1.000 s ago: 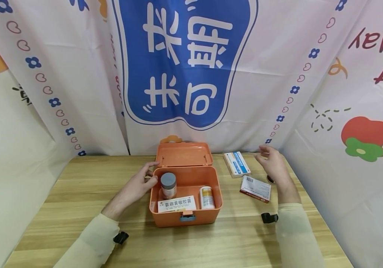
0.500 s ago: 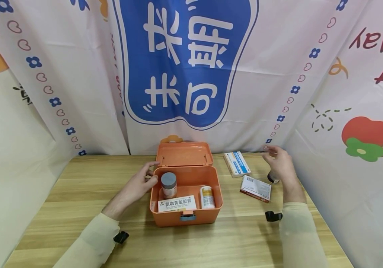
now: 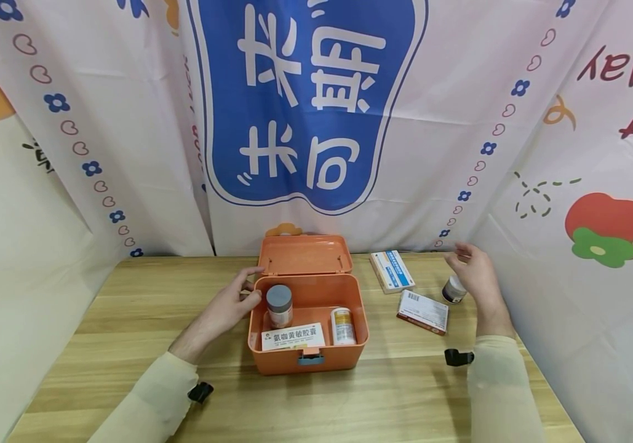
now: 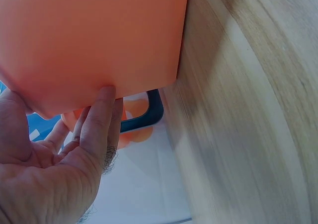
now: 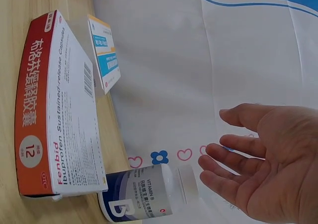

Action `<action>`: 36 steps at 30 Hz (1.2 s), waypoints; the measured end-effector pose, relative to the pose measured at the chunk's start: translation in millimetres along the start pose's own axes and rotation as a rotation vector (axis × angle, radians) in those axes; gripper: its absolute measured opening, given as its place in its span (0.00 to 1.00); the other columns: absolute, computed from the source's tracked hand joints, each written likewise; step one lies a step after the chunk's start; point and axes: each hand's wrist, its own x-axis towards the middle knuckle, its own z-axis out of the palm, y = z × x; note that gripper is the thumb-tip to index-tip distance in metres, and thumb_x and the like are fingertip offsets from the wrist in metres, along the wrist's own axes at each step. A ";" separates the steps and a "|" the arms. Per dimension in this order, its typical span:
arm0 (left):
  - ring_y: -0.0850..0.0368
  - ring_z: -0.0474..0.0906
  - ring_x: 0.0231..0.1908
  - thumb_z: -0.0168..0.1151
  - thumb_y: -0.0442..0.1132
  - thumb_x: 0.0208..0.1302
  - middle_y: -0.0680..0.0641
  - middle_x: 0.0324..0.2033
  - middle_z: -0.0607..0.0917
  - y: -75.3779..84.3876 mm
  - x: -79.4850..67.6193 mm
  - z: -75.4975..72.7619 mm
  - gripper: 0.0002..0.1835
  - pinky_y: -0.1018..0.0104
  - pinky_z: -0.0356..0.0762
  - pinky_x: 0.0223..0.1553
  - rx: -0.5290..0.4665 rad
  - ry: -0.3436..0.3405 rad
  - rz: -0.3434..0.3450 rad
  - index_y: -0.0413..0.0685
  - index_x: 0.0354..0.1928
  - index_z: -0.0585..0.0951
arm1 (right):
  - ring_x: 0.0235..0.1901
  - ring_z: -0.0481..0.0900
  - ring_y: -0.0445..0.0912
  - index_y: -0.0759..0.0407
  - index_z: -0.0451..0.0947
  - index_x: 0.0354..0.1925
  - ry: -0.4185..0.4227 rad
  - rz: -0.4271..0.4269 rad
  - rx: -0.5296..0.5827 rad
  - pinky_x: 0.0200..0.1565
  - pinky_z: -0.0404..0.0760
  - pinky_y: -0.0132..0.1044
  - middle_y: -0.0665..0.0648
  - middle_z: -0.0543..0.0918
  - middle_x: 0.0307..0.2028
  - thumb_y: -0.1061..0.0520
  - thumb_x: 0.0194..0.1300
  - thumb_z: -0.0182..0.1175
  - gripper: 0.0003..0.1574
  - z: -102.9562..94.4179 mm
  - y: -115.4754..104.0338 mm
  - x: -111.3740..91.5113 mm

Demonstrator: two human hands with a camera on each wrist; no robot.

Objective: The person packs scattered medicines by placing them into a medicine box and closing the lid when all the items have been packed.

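Box (image 3: 338, 360) touched by left hand (image 3: 233, 304), bottle (image 3: 453, 291) beside right hand (image 3: 477, 275)

Two pale sleeves come in nearest, the left one (image 3: 150, 394) and the right one (image 3: 501, 394), each with a black wrist mount, left (image 3: 201, 392) and right (image 3: 458, 357), over the wood-grain bench (image 3: 405, 397). Straight ahead sits the orange box, wide open, blue latch (image 3: 310, 359) on its front wall. Just behind that wall, a white carton (image 3: 292, 337) shows its label, and a white bottle with a yellow label (image 3: 342, 327) sits at the right. Farther back on the left stands a jar with a grey lid (image 3: 279, 300).

Now the left hand: it's at the box's left side, fingers (image 4: 101, 122) loosely extended against the outer wall, thumb by the rim, not wrapped around anything.

Over to the right! A red-and-white Fenbid ibuprofen carton (image 3: 422, 312) lies flat; past it stands the dark-labelled Vitamin B bottle, white cap on. The right hand is right beside that cap, relaxed and spread, nothing in its grasp; whether a fingertip brushes the cap, I can't tell. Farther on, a blue-and-white carton (image 3: 392, 271) lies near the bench's back edge, right of the box's raised lid (image 3: 305, 255). Behind it all hangs a white cloth (image 3: 438, 117) with a big blue panel (image 3: 302, 123).
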 end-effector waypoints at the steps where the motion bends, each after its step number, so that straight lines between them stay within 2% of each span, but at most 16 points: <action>1: 0.48 0.83 0.49 0.54 0.46 0.79 0.39 0.56 0.80 0.1 0.0 0.0 0.31 0.59 0.82 0.49 0.000 -0.001 0.000 0.64 0.80 0.61 | 0.70 0.73 0.70 0.72 0.65 0.75 0.002 0.004 0.005 0.72 0.72 0.61 0.76 0.75 0.69 0.51 0.78 0.59 0.38 -0.5 1.3 -0.2; 7: 0.48 0.84 0.50 0.54 0.46 0.79 0.39 0.57 0.81 0.8 0.8 0.3 0.31 0.60 0.82 0.49 -0.005 -0.001 -0.005 0.64 0.80 0.61 | 0.70 0.74 0.71 0.74 0.66 0.73 0.021 0.022 0.029 0.72 0.72 0.61 0.77 0.74 0.69 0.54 0.77 0.60 0.37 -3.2 10.0 -1.4; 15: 0.49 0.83 0.48 0.54 0.45 0.79 0.38 0.56 0.81 1.2 1.0 0.3 0.32 0.61 0.80 0.47 -0.002 -0.002 -0.002 0.63 0.80 0.60 | 0.68 0.75 0.72 0.75 0.65 0.73 0.019 0.055 0.022 0.71 0.73 0.61 0.80 0.74 0.68 0.53 0.78 0.59 0.38 -6.8 20.3 -1.9; 27: 0.47 0.83 0.50 0.54 0.45 0.79 0.38 0.56 0.80 1.6 0.8 0.6 0.31 0.59 0.82 0.50 -0.011 -0.002 0.000 0.62 0.80 0.61 | 0.70 0.71 0.73 0.76 0.60 0.75 -0.071 0.120 -0.038 0.71 0.72 0.62 0.80 0.70 0.70 0.50 0.79 0.56 0.41 -10.4 27.4 -7.5; 36: 0.47 0.85 0.51 0.54 0.44 0.79 0.38 0.57 0.80 3.4 0.0 0.5 0.31 0.60 0.83 0.48 -0.018 0.000 -0.006 0.61 0.80 0.61 | 0.71 0.68 0.73 0.77 0.59 0.76 -0.138 0.129 -0.092 0.73 0.68 0.63 0.80 0.69 0.71 0.47 0.79 0.57 0.45 -8.7 36.2 -9.0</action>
